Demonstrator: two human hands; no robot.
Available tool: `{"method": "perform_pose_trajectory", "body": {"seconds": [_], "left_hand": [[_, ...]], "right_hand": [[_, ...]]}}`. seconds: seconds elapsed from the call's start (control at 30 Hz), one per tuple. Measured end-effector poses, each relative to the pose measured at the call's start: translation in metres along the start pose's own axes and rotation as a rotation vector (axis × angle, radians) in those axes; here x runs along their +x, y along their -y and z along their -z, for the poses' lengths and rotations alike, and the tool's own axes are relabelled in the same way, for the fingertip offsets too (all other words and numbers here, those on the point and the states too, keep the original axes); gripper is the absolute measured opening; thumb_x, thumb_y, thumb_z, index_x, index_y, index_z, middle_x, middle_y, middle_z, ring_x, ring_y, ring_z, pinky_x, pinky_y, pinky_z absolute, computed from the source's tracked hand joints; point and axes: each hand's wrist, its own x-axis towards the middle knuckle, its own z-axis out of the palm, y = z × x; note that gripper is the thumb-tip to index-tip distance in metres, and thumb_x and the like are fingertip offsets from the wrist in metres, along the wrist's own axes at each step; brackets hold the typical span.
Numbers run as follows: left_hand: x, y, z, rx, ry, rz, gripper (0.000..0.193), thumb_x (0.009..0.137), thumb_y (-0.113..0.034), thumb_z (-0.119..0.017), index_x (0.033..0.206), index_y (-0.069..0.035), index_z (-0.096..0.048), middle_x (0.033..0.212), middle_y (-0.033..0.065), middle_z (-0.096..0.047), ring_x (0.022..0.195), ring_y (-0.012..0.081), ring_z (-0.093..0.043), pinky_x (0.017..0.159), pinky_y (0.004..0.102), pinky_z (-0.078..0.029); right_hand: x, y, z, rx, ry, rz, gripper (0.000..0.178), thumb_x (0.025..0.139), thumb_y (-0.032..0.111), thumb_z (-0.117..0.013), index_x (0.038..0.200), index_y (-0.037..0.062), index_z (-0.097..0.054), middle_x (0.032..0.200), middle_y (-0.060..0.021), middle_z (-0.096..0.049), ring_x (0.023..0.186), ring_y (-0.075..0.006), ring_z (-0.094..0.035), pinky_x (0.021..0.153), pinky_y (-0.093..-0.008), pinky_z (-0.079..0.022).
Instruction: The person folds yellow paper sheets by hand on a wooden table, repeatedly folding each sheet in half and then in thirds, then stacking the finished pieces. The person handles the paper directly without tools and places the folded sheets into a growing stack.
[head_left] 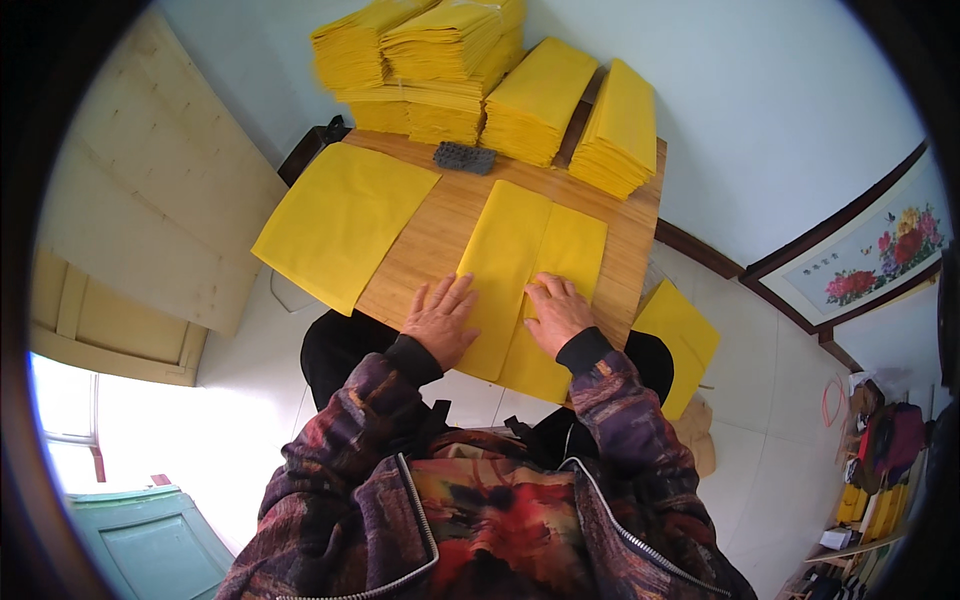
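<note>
Yellow, soft-looking fabric-like sheet, folded into a long panel (505, 265) with a line running down its length, sits right in front of me, its bottom end poking past the near edge of the wooden worktop (415, 240). Reckon it's light and floppy, not fragile, just easy to crease or skate around on smooth wood. I'd take it by the long edges, close to the fold.

My left hand (442, 318) is palm down, fingers slightly apart, on the panel's left edge. My right hand (560, 315) is curled on it by that line; can't tell if thumb and fingers are pinching cloth.

Headcount going outward: one flat yellow sheet (345, 225) over the left corner, overhanging the edge. One knobbly dark grey block (464, 158) near the far edge. Two separate yellow stacks, one at the far edge (538, 100) and one by the far right corner (618, 130). Far left there's a big yellow pile (440, 60): two stacks on top, lower ones merge so no count. One more yellow piece (678, 345) sits low beyond the right edge, maybe layered.
</note>
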Motion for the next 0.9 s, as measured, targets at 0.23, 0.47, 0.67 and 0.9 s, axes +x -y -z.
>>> {"method": "perform_pose_trajectory", "body": {"seconds": [0.23,0.47,0.67,0.9], "left_hand": [[0.005,-0.011,-0.012,-0.02,0.066,-0.036,0.066,0.088,-0.047,-0.049,0.142,-0.013,-0.034,0.152,0.0079,-0.023,0.142,0.0244,-0.017,0.114,0.0471,-0.012],[0.002,-0.007,-0.015,-0.041,0.036,-0.069,0.068,0.088,-0.05,-0.048,0.143,-0.013,-0.032,0.152,0.007,-0.023,0.142,0.0243,-0.017,0.114,0.0461,-0.011],[0.002,-0.007,-0.014,-0.038,0.007,-0.101,0.072,0.085,-0.05,-0.053,0.143,-0.013,-0.033,0.15,0.008,-0.027,0.139,0.0263,-0.023,0.113,0.0484,-0.015],[0.0,-0.008,-0.013,-0.023,-0.028,-0.114,0.072,0.082,-0.051,-0.055,0.141,-0.015,-0.036,0.15,0.0081,-0.028,0.139,0.028,-0.024,0.112,0.0491,-0.016]], "right_hand": [[0.001,-0.004,0.019,0.116,0.065,0.019,0.047,0.08,0.021,-0.066,0.122,0.005,-0.051,0.133,-0.0138,-0.044,0.12,-0.0333,-0.044,0.099,-0.0425,-0.039],[0.072,0.016,0.011,0.106,-0.194,0.245,0.047,0.084,0.024,-0.061,0.122,-0.0005,-0.05,0.129,-0.0184,-0.048,0.123,-0.0352,-0.042,0.103,-0.0422,-0.034],[0.123,0.037,-0.028,0.08,-0.133,0.1,0.058,0.09,0.033,-0.055,0.135,0.0018,-0.038,0.145,-0.0131,-0.032,0.135,-0.0302,-0.028,0.109,-0.0435,-0.024],[0.139,0.017,-0.041,0.129,-0.115,0.088,0.069,0.09,0.041,-0.053,0.141,0.0021,-0.028,0.151,-0.0121,-0.023,0.14,-0.029,-0.018,0.113,-0.045,-0.016]]}}
